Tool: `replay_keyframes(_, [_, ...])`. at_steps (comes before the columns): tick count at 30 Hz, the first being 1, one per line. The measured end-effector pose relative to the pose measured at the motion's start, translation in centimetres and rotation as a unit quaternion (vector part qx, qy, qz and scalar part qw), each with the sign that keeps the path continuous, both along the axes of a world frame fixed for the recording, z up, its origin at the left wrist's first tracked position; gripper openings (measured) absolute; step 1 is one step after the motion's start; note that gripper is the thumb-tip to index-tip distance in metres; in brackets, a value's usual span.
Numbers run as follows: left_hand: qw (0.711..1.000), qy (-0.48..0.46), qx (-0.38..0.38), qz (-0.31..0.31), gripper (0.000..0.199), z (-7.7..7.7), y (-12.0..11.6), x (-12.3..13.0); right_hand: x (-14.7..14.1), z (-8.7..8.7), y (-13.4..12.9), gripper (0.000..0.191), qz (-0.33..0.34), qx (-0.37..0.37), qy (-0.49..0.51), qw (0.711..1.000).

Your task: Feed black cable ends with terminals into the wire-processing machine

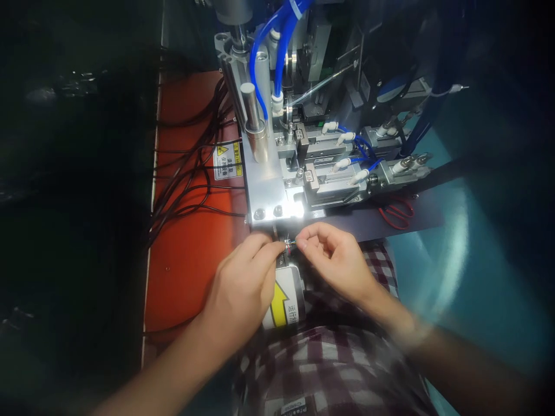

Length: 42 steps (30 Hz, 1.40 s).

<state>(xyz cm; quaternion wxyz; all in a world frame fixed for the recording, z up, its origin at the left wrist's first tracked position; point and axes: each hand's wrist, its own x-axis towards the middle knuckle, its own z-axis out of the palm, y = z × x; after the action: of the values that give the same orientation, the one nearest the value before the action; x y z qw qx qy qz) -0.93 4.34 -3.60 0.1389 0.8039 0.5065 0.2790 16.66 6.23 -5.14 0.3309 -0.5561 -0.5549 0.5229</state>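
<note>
In front of the machine's metal block point(266, 196), both my hands meet over a narrow track point(281, 261). My left hand point(245, 277) is closed, its thumb and index fingertips pressed against a small shiny part point(288, 244) with a bit of red on it. From the right, my right hand point(338, 260) pinches what looks like a thin greenish wire point(295, 241) leading to that part. The fingertips cover much of both, so the part's exact kind cannot be told.
Pneumatic cylinders point(333, 190) with white fittings and blue tubes point(281, 52) rise behind my hands. Black cables point(203, 150) cross the orange surface point(191, 266) at left, near a yellow warning label point(228, 160). A yellow arrow label point(280, 306) sits close below my hands.
</note>
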Motion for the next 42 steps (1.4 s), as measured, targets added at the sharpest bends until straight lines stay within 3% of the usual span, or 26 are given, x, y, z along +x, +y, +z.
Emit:
replay_keyframes(3, [1.0,-0.001,-0.002,0.001,0.021,-0.01,-0.03,0.06,-0.15,-0.03,-0.21,0.007,0.002,0.076,-0.06,0.995])
replay_keyframes(7, [1.0,-0.002,-0.004,0.002,0.021,0.03,-0.09,0.06,-0.17,0.0,-0.48,0.005,0.007,0.207,-0.149,0.967])
replay_keyframes(15, [1.0,-0.006,-0.006,0.001,0.021,-0.21,-0.25,-0.08,-0.23,0.01,-0.36,0.008,0.056,0.281,-0.208,0.935])
replay_keyframes(20, [1.0,-0.009,-0.006,0.002,0.021,-0.21,-0.16,-0.07,-0.29,0.22,-0.02,0.009,0.065,0.25,-0.202,0.945])
replay_keyframes(29, [1.0,-0.01,-0.005,0.007,0.021,-0.22,-0.26,-0.03,-0.64,0.9,-0.08,0.013,0.045,0.103,-0.148,0.983])
replay_keyframes(35, [1.0,-0.01,-0.003,0.002,0.022,-0.22,-0.11,0.07,-0.27,0.18,-0.13,0.01,0.018,0.026,-0.05,0.998])
replay_keyframes(42, [1.0,-0.009,-0.008,0.004,0.022,-0.19,-0.09,-0.03,-0.41,0.16,-0.2,0.012,0.017,0.066,-0.066,0.995])
